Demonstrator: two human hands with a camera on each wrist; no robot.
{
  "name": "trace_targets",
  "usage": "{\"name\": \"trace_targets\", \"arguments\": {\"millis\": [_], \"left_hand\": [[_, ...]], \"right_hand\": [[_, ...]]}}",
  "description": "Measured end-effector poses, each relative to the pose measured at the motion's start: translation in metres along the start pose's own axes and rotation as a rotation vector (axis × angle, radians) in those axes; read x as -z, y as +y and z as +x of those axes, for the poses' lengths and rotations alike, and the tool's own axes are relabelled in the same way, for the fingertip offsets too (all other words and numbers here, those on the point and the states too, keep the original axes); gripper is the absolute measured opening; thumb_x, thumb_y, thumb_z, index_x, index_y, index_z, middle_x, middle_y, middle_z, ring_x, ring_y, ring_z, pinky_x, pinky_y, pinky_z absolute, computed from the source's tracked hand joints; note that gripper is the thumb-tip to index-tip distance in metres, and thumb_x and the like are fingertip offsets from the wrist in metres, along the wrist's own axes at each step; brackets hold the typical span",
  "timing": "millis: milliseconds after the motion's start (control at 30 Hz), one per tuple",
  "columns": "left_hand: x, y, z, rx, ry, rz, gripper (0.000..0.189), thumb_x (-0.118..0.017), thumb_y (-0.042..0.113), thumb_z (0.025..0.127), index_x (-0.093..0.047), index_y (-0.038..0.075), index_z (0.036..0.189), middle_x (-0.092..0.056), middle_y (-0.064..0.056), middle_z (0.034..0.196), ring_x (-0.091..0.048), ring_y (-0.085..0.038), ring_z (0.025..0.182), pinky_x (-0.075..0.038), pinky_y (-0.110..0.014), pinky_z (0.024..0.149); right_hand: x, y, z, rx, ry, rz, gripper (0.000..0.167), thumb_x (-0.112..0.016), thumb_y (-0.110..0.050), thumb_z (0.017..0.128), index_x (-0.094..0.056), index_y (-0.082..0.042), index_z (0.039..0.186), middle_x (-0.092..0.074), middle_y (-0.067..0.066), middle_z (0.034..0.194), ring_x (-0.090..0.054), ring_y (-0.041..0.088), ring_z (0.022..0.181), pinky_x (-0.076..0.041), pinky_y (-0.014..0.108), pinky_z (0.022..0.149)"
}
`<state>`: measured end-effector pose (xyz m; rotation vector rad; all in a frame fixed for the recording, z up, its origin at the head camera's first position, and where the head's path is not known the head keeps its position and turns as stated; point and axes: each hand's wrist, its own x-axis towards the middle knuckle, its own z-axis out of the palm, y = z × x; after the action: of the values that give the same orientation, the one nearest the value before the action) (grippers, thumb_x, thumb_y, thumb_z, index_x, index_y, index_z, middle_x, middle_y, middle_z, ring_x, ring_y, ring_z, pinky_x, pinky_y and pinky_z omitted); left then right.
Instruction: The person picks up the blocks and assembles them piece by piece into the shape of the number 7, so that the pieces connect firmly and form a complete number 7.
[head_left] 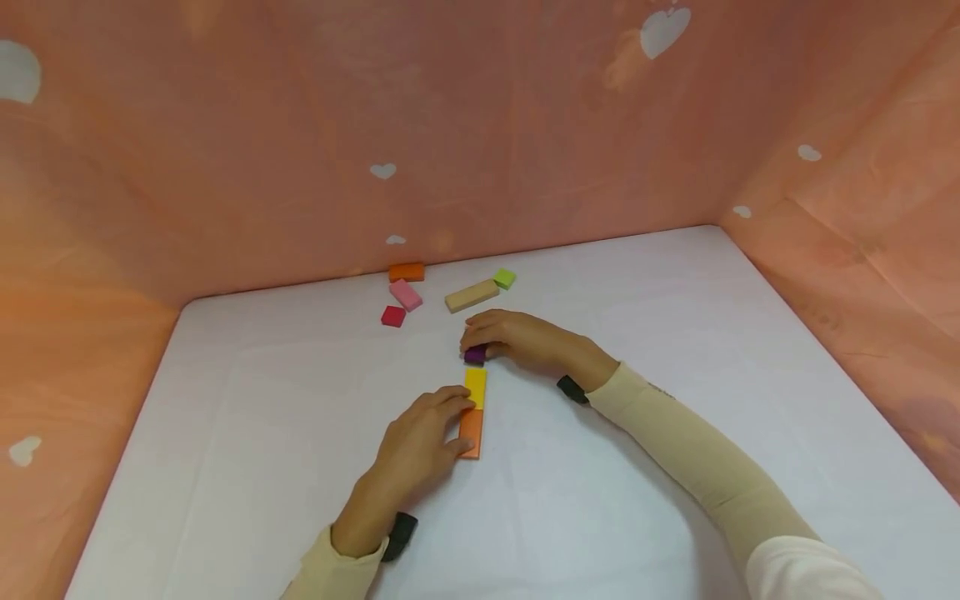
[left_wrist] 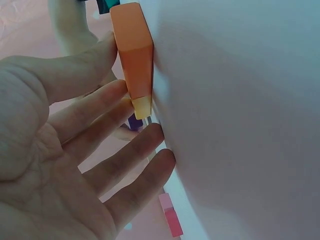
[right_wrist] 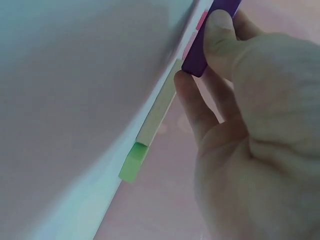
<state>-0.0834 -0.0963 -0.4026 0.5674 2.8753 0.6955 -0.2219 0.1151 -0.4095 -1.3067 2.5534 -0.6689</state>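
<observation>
An orange block (head_left: 472, 430) and a yellow block (head_left: 477, 382) lie end to end in a line on the white surface. My left hand (head_left: 422, 435) is at their left side; its thumb and fingertips touch them, with the fingers spread and nearly straight in the left wrist view. Just beyond the yellow block, my right hand (head_left: 531, 342) pinches a purple block (right_wrist: 196, 54) between thumb and fingers. In the head view the fingers cover much of the purple block (head_left: 475, 356). A small gap shows between it and the yellow block.
Farther back lie a second orange block (head_left: 407, 272), a pink block (head_left: 406, 295) and a red block (head_left: 393, 316). A plain wooden block (head_left: 472, 296) touches or nearly touches a green block (head_left: 505, 278) beyond my right hand. Orange cloth walls (head_left: 480, 125) edge the white surface (head_left: 600, 517).
</observation>
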Motion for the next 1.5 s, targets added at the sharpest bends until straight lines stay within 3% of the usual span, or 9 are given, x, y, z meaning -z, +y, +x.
{"name": "trace_targets", "arguments": {"millis": [367,1500], "left_hand": [[0.0012,-0.0015,0.0021,0.016,-0.004,-0.017,0.045,-0.082,0.02,0.082,-0.069,0.012,0.124,-0.06,-0.001,0.138,-0.056,-0.024,0.126,-0.05,-0.042,0.104],[-0.0015,0.0021,0.0001,0.027,-0.012,-0.005,0.045,-0.081,0.022,0.083,-0.069,0.012,0.125,-0.06,-0.001,0.139,-0.055,-0.024,0.128,-0.05,-0.043,0.104]], "right_hand": [[-0.0041,-0.0013,-0.0007,0.019,0.003,0.014,0.029,-0.058,-0.02,0.1,-0.067,-0.026,0.126,-0.062,-0.01,0.136,-0.043,0.015,0.143,-0.034,0.036,0.12],[-0.0052,-0.0056,-0.0076,-0.029,-0.024,0.026,0.029,-0.058,-0.019,0.1,-0.068,-0.026,0.127,-0.061,-0.007,0.138,-0.044,0.015,0.143,-0.035,0.038,0.119]]}}
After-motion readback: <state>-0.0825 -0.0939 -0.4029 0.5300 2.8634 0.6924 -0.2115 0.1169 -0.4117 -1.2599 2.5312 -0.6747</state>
